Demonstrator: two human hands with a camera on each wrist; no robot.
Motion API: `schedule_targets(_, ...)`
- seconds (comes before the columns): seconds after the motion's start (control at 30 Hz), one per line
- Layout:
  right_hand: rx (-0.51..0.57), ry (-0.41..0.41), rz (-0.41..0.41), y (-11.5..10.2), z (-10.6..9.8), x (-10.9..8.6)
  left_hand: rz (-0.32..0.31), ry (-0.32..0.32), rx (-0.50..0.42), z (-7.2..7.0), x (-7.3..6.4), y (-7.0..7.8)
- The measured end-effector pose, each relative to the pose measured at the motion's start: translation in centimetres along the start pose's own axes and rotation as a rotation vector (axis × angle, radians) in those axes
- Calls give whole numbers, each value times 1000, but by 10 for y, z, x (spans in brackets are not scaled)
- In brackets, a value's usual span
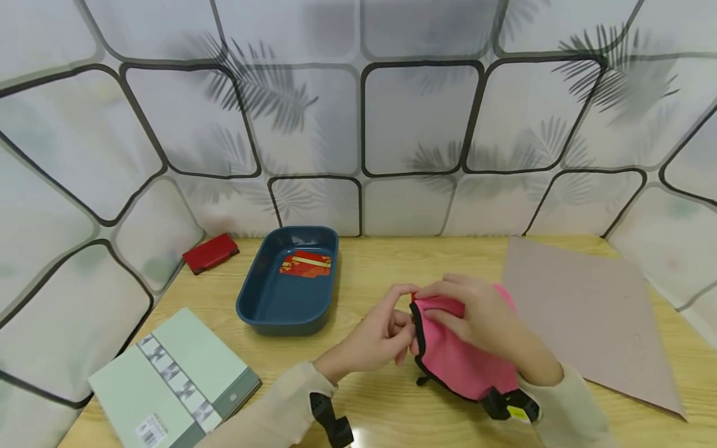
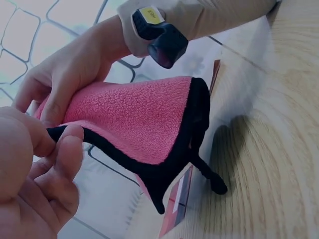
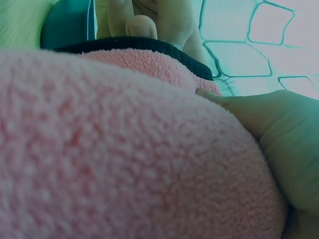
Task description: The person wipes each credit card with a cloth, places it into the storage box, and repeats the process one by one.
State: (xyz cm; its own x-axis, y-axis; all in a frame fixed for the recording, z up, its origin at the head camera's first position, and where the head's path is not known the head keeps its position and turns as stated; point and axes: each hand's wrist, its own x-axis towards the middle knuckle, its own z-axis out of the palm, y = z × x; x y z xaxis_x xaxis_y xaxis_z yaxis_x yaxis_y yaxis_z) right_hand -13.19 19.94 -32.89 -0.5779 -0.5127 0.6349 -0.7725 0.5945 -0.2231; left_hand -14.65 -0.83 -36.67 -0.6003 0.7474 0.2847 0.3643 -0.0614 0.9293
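One pink fleece cloth (image 1: 465, 370), black-edged, lies between your two hands above the desk (image 1: 358, 398): left hand (image 1: 372, 342) fingers pinching its edge, right hand (image 1: 484, 314) fingers gripping its upper side. Head view alone shows red-and-gold cards (image 1: 305, 264) in one blue tray (image 1: 280, 305); left wrist view clarifies one dangling black cord (image 2: 207, 172).

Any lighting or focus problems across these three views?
Head: mostly clear, with bright glare on the table at the bottom edge; left wrist: dark shadows on the wood beside the pink fabric; right wrist: greenish cast, close-up fabric looks soft, patterned backdrop washed out at upper right.
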Motion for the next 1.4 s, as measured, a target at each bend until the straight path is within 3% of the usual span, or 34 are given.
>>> schedule_targets(0.3,-64,14,41,8,-9,-2,11,34,-11,-2,-1,-3)
schedule_targets(0.5,-132,4,125,17,-22,-5,15,121,-19,1,-4,-2)
schedule_targets(0.63,-167,13,160,23,-30,-8,-18,186,-15,0,-5,0)
schedule_targets(0.83,-154,9,196,25,-44,-10,-51,227,-13,-2,-6,-2)
schedule_targets(0.93,-118,-22,218,22,-52,-9,-49,224,-13,-4,-6,-3)
schedule_targets(1.1,-19,-101,208,13,-57,-9,-62,138,-38,-5,-4,-6)
schedule_targets(1.4,-16,-117,124,2,-25,-1,-10,46,-24,-1,2,-2)
